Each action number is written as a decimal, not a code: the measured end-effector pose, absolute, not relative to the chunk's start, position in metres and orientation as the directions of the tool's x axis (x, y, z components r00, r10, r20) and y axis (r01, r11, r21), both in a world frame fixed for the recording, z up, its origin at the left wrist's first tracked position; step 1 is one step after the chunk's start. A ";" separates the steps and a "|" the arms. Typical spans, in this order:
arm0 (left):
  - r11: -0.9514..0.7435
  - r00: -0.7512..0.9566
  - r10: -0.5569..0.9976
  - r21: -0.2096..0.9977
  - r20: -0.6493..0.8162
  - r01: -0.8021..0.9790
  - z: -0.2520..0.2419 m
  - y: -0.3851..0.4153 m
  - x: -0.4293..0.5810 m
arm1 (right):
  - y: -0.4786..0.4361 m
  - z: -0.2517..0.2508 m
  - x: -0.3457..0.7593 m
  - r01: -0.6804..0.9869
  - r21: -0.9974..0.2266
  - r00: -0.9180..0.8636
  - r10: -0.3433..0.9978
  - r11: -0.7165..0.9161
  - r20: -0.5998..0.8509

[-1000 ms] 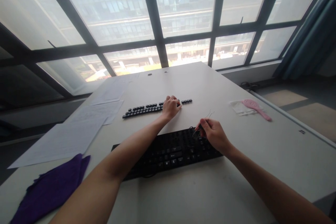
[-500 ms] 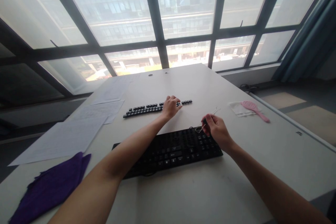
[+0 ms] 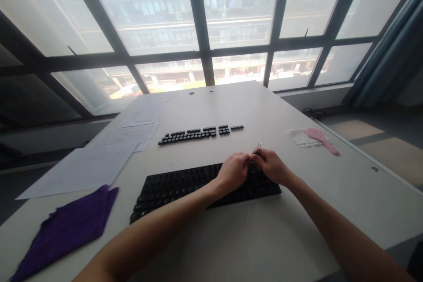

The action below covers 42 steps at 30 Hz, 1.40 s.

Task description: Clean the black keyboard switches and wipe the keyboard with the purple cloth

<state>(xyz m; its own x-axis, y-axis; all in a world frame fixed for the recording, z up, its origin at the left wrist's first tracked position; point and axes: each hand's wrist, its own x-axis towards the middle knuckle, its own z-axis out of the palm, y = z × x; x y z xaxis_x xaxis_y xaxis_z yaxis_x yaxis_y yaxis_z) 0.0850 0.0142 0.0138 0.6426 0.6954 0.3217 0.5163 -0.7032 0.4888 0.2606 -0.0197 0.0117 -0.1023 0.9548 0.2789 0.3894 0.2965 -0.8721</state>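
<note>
Presently, we found right hand pinching puller at far right end of keyboard; left hand fingers curled shut against puller's lower end. Loose caps lay in row beyond. We judged cap extraction in hand; next move called for straight, even lift.

Left hand, right hand — curled, fingertips together.
</note>
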 end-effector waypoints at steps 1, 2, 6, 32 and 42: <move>-0.696 0.631 0.703 0.500 0.328 0.516 0.012 0.013 0.086 | -0.019 0.011 0.262 0.396 -0.875 -0.122 0.961 0.278 0.250; -0.691 0.625 0.707 0.512 0.332 0.510 0.010 0.014 0.086 | -0.019 0.010 0.263 0.405 -0.876 -0.141 0.965 0.261 0.222; -0.683 0.609 0.713 0.539 0.348 0.492 0.008 0.014 0.085 | -0.021 0.009 0.264 0.480 -0.829 -0.202 0.956 0.287 0.214; -0.687 0.583 0.682 0.659 0.441 0.307 0.004 0.007 0.082 | -0.031 -0.002 0.257 0.212 -0.938 0.239 0.916 0.273 0.321; -0.816 0.589 0.561 0.506 0.581 0.278 0.007 0.003 0.083 | -0.032 0.006 0.255 0.126 -0.962 0.220 0.939 0.241 0.264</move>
<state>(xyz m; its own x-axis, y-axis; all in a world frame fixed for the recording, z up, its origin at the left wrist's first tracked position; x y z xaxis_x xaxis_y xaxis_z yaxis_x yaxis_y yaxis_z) 0.0827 0.0029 0.0067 0.5893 0.5610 0.5813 0.2777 -0.8164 0.5064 0.2551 -0.0322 0.0064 0.2196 0.9392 0.2641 0.1259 0.2411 -0.9623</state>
